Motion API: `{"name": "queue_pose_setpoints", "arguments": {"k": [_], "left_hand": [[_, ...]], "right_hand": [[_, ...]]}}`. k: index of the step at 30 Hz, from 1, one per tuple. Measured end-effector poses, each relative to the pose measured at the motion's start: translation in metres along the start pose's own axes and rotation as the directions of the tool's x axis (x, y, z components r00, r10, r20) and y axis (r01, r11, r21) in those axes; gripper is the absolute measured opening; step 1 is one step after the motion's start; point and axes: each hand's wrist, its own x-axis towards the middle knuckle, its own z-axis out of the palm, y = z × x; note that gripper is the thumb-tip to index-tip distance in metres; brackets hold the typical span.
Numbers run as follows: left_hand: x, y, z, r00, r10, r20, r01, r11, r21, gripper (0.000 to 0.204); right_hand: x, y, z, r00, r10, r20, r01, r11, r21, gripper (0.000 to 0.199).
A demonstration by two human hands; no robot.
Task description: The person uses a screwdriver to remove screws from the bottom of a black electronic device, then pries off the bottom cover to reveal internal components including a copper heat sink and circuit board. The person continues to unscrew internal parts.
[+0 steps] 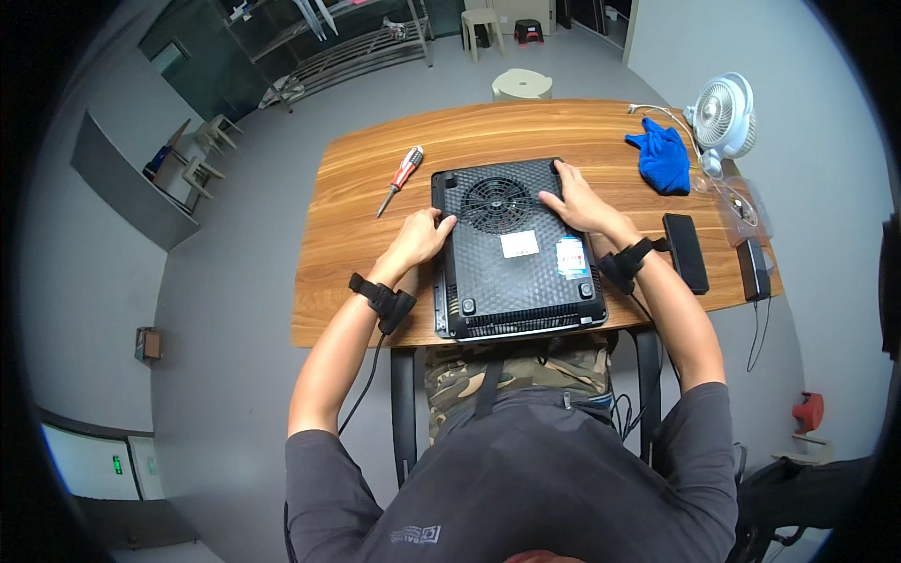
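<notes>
A flat black induction cooker (485,273) lies upside down near the front edge of the table, its round fan grille, small feet and two stickers facing up. At its left edge is my left hand (419,240), thumb on the underside and fingers curled over the side, partly hidden. Holding the upper right edge, my right hand (584,204) has its thumb laid toward the grille and its fingers along the rim. A red-and-white screwdriver (404,175) rests left of the cooker, apart from both hands.
On the wooden table (355,272), a black phone-like slab (686,253), a blue cloth (664,159), a white fan (721,114), a clear plastic tray (749,211) and a black adapter (754,269) stand to the right. Cables hang from my wrist bands. A stool (522,85) stands beyond the table.
</notes>
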Motion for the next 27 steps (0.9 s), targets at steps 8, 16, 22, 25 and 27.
{"name": "queue_pose_setpoints", "arguments": {"k": [8, 16, 22, 25, 27], "left_hand": [[0.013, 0.015, 0.004, 0.982, -0.19, 0.017, 0.19, 0.977, -0.096, 0.068], [0.017, -0.002, -0.004, 0.947, -0.229, 0.224, 0.3, 0.881, -0.366, 0.072], [0.015, 0.008, -0.011, 0.923, -0.271, 0.272, 0.348, 0.89, -0.294, 0.062], [0.005, 0.012, -0.019, 0.89, -0.326, 0.318, 0.415, 0.868, -0.273, 0.064], [-0.001, 0.016, -0.018, 0.886, -0.317, 0.34, 0.423, 0.853, -0.308, 0.066]], "right_hand": [[-0.009, 0.01, 0.011, 0.995, 0.047, 0.092, -0.052, 0.997, 0.052, 0.092], [-0.007, 0.009, -0.007, 0.985, 0.013, 0.174, -0.019, 0.999, 0.034, 0.095], [-0.024, 0.005, -0.025, 0.955, 0.073, 0.288, -0.069, 0.997, -0.024, 0.096], [-0.034, -0.008, -0.028, 0.942, 0.118, 0.314, -0.107, 0.993, -0.053, 0.098], [-0.045, -0.02, -0.032, 0.927, 0.177, 0.331, -0.185, 0.983, -0.007, 0.098]]}}
